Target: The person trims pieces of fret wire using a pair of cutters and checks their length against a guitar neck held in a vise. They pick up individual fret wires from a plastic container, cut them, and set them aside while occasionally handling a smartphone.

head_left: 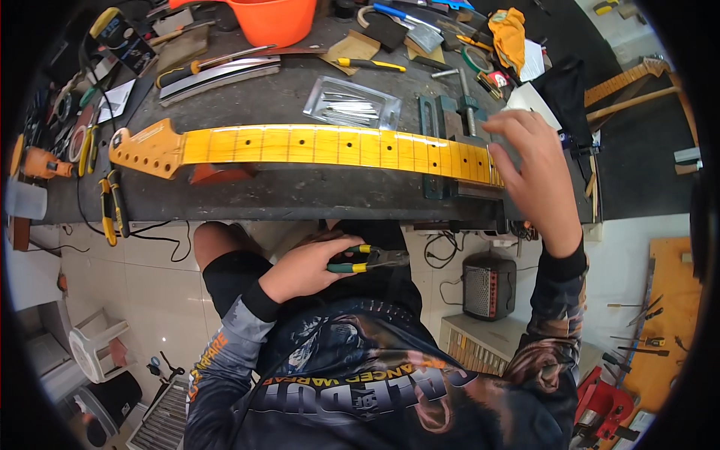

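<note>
A glossy yellow guitar neck (322, 148) lies across the bench, its headstock (148, 148) to the left and its body end at the right. My right hand (534, 161) is over that right end, thumb and fingers apart; the thumb overlaps the last frets, and whether it touches them I cannot tell. Low over my lap, my left hand (309, 268) is closed round end-cutting pliers (386, 259) with green and yellow grips. Under the neck's right part stands a green bench vise (430, 120). A clear plastic tray (352, 103) of thin metal fret pieces sits just beyond the neck.
An orange tub (276, 22) stands at the back. Yellow-and-black pliers (112, 206) hang over the bench's front edge at left. A long metal-edged block (220, 80), a yellow knife (371, 64) and an orange cloth (508, 39) lie beyond the neck. A small amplifier (489, 286) stands on the floor.
</note>
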`<action>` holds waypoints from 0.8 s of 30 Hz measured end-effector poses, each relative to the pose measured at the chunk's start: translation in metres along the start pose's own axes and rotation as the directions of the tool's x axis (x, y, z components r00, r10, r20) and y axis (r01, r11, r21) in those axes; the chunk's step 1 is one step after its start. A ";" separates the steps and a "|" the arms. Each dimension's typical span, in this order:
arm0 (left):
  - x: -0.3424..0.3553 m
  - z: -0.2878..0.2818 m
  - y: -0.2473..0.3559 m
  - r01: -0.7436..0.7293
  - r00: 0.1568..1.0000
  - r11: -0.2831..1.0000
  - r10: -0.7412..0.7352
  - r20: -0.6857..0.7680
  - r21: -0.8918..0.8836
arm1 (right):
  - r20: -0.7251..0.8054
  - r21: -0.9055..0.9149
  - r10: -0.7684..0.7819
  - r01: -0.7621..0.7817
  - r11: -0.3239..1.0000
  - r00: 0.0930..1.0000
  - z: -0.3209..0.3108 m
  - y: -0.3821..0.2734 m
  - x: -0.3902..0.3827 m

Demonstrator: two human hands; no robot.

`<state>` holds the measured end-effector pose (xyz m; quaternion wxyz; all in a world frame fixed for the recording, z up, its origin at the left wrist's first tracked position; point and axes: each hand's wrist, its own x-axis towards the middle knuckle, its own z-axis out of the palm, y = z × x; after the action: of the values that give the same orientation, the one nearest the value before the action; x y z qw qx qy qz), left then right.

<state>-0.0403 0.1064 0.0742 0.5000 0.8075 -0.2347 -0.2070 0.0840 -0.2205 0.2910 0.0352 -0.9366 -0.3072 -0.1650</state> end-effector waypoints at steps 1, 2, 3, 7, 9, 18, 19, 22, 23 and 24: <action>-0.005 -0.003 0.002 0.013 1.000 0.999 -0.014 -0.017 -0.051 | -0.010 0.001 -0.005 0.005 1.000 1.000 0.005 -0.003 0.014; -0.011 -0.006 0.003 0.026 0.999 0.995 -0.030 -0.034 -0.101 | 0.010 0.115 -0.054 0.052 0.992 0.999 0.012 -0.008 0.031; -0.019 -0.005 0.001 0.032 0.998 0.995 -0.037 -0.050 -0.096 | 0.027 0.232 -0.114 0.105 0.967 0.993 0.023 -0.014 0.051; -0.044 -0.010 0.004 -0.095 0.979 0.980 0.060 -0.193 -0.177 | 0.095 0.272 -0.312 0.277 0.922 0.945 0.087 -0.033 0.121; -0.061 -0.015 0.012 -0.083 0.977 0.944 0.015 -0.212 -0.318 | 0.193 0.206 -0.374 0.335 0.919 0.907 0.107 -0.041 0.142; -0.115 -0.014 0.017 -0.141 0.871 0.828 -0.156 -0.465 -0.542 | 0.312 0.065 -0.494 0.501 0.863 0.811 0.123 -0.044 0.165; -0.116 -0.014 0.018 -0.157 0.846 0.821 -0.175 -0.504 -0.549 | 0.309 0.069 -0.495 0.500 0.863 0.812 0.124 -0.043 0.166; -0.111 -0.016 0.028 -0.172 0.811 0.793 -0.223 -0.541 -0.585 | 0.270 0.198 -0.462 0.421 0.885 0.845 0.124 -0.039 0.166; -0.108 -0.017 0.030 -0.179 0.792 0.778 -0.250 -0.558 -0.602 | 0.267 0.202 -0.458 0.416 0.887 0.848 0.123 -0.037 0.163; -0.107 -0.019 0.030 -0.183 0.785 0.811 -0.219 -0.579 -0.555 | 0.205 0.269 -0.390 0.331 0.905 0.898 0.118 -0.039 0.161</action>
<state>-0.1207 0.1710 0.1202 0.7695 0.6381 0.0257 0.0024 0.2169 -0.0783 0.2314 0.0711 -0.8659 -0.4949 -0.0114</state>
